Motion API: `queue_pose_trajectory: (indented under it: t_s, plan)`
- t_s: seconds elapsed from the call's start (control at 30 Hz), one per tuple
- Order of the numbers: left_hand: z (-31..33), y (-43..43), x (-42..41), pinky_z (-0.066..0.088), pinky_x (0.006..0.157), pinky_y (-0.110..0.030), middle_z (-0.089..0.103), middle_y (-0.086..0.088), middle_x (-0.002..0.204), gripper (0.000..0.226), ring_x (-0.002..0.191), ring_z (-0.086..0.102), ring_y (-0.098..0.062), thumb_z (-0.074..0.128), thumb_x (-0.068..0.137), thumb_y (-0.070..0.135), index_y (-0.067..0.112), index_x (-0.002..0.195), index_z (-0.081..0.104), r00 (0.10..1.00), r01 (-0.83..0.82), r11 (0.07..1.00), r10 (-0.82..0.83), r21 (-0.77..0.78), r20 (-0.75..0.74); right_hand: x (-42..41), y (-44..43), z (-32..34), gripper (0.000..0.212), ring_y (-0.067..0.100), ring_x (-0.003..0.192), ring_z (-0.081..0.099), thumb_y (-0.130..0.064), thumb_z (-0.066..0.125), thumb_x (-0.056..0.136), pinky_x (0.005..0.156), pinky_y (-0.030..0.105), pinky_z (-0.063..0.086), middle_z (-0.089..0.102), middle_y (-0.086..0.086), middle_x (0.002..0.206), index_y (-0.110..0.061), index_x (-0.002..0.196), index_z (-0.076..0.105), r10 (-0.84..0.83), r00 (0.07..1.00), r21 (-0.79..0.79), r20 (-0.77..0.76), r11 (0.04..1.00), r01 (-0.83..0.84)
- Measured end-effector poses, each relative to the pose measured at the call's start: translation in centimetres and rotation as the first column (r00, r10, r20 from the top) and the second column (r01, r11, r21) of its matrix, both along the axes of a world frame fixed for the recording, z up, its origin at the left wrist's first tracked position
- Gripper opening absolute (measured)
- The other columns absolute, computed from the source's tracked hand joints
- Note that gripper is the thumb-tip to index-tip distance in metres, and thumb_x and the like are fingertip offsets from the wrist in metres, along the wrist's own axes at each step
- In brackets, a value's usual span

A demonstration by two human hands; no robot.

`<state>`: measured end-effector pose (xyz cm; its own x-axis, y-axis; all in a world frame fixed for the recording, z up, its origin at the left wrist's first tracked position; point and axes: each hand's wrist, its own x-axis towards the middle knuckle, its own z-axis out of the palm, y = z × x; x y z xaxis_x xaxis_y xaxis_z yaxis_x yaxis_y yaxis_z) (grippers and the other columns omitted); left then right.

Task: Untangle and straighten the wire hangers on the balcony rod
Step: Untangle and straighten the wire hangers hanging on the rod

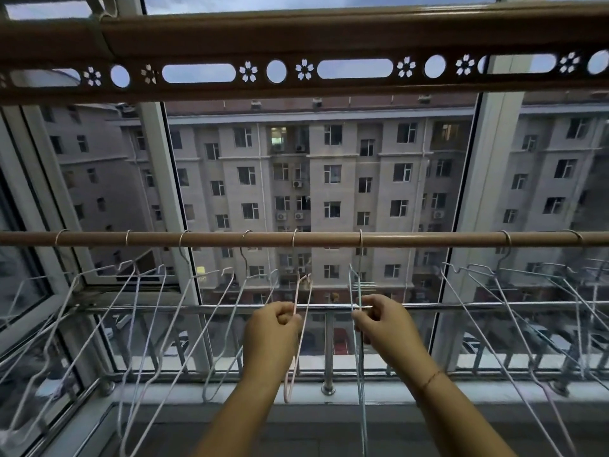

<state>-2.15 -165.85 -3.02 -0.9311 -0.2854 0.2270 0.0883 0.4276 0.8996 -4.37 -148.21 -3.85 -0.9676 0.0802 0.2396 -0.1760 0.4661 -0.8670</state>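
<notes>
The left hand [273, 328] is closed on the wire of a pinkish hanger [298, 328], and the right hand [382, 319] pinches a pale blue hanger [362, 374] just beside it. Both hangers hook over the brown balcony rod [412, 239] directly above the hands. More white hangers [171, 324] hang from the rod to the left, others [501, 324] to the right, all tilted. A steel railing [197, 308] runs below the rod, behind the hands.

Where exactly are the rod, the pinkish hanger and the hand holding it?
rod [428, 239]: head view, bare stretch right of centre.
pink hanger [292, 374]: head view, lower wire below the fist.
left hand [272, 328]: head view, back of the hand.
</notes>
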Motion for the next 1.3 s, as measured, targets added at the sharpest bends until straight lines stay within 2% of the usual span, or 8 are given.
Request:
queue_pose_trajectory:
  t_s: [0.2,0.43,0.6,0.7,0.87,1.03,1.17,1.3]
  plan:
    - [0.2,0.1,0.4,0.051,0.067,-0.021,0.067,0.006,0.076,0.023,0.075,0.063,-0.010,0.062,0.087,0.012,0.015,0.108,0.069,0.999,0.041,0.999,-0.041,-0.006,0.002,0.5,-0.6,-0.1,0.019,0.015,0.066,0.061,-0.020,0.056,0.089,0.061,0.027,0.055,0.068,0.010,0.080,-0.012,0.106,0.060,-0.002,1.000,-0.001,0.000,1.000,0.002]
    - [0.1,-0.3,0.4,0.049,0.058,-0.023,0.065,0.005,0.071,0.025,0.066,0.061,-0.013,0.062,0.087,0.014,0.015,0.111,0.067,0.999,0.042,0.999,-0.042,-0.023,0.010,0.8,-1.1,-0.2,0.026,0.011,0.068,0.063,-0.022,0.056,0.089,0.057,0.019,0.052,0.068,0.002,0.079,-0.014,0.114,0.057,-0.017,1.000,-0.016,-0.003,1.000,0.017]
    - [0.7,-0.5,0.3,0.052,0.087,-0.038,0.051,-0.003,0.128,0.050,0.108,0.056,-0.022,0.064,0.086,0.025,0.018,0.133,0.048,0.998,-0.039,0.992,0.032,-0.124,-0.057,2.1,-0.3,0.2,0.026,0.010,0.078,0.064,-0.027,0.055,0.090,0.067,0.024,0.057,0.065,-0.005,0.086,-0.017,0.113,0.058,-0.083,0.994,-0.036,-0.071,0.996,0.081]
    - [1.8,1.1,1.3,0.049,0.090,-0.033,0.045,-0.003,0.132,0.047,0.115,0.051,-0.021,0.064,0.086,0.023,0.020,0.130,0.049,0.971,-0.072,0.986,0.036,-0.150,-0.235,3.5,2.3,0.8,0.025,0.003,0.083,0.060,-0.025,0.055,0.090,0.071,0.021,0.053,0.060,-0.014,0.087,-0.018,0.114,0.058,-0.183,0.972,-0.026,-0.150,0.983,0.181]
    - [3.4,6.8,3.6,0.043,0.070,-0.002,0.055,0.009,0.101,0.022,0.086,0.054,0.002,0.066,0.084,0.017,0.022,0.105,0.063,0.870,0.097,0.978,-0.174,-0.185,-0.462,5.2,8.5,1.8,0.021,-0.003,0.078,0.057,-0.018,0.056,0.089,0.056,0.008,0.043,0.057,-0.018,0.083,-0.017,0.110,0.059,-0.382,0.884,-0.051,-0.270,0.922,0.383]
    - [2.5,14.0,3.6,0.045,0.070,-0.005,0.063,0.014,0.092,0.015,0.083,0.058,0.005,0.065,0.086,0.024,0.024,0.101,0.067,0.880,0.408,0.910,-0.412,-0.068,-0.236,6.0,14.3,2.0,0.022,0.015,0.090,0.061,-0.015,0.057,0.089,0.076,0.024,0.051,0.062,0.000,0.096,-0.013,0.111,0.060,-0.477,0.838,-0.075,-0.266,0.877,0.475]
    - [0.4,19.4,3.1,0.040,0.067,-0.007,0.059,0.018,0.086,0.035,0.079,0.054,0.006,0.062,0.087,0.032,0.018,0.119,0.062,0.888,0.457,0.889,-0.457,-0.005,-0.046,6.2,19.2,1.8,0.021,0.028,0.109,0.046,-0.019,0.057,0.087,0.093,0.048,0.044,0.050,0.010,0.115,-0.012,0.106,0.061,-0.601,0.758,0.171,-0.252,0.744,0.646]
    - [-0.4,23.3,2.4,0.047,0.070,-0.014,0.059,0.018,0.081,0.024,0.079,0.059,0.000,0.061,0.088,0.033,0.022,0.110,0.063,0.901,0.428,0.903,-0.430,0.041,0.050,6.1,23.7,1.8,0.028,0.032,0.114,0.044,-0.020,0.056,0.088,0.093,0.043,0.040,0.049,0.012,0.123,-0.012,0.115,0.060,-0.619,0.757,0.287,-0.209,0.701,0.653]
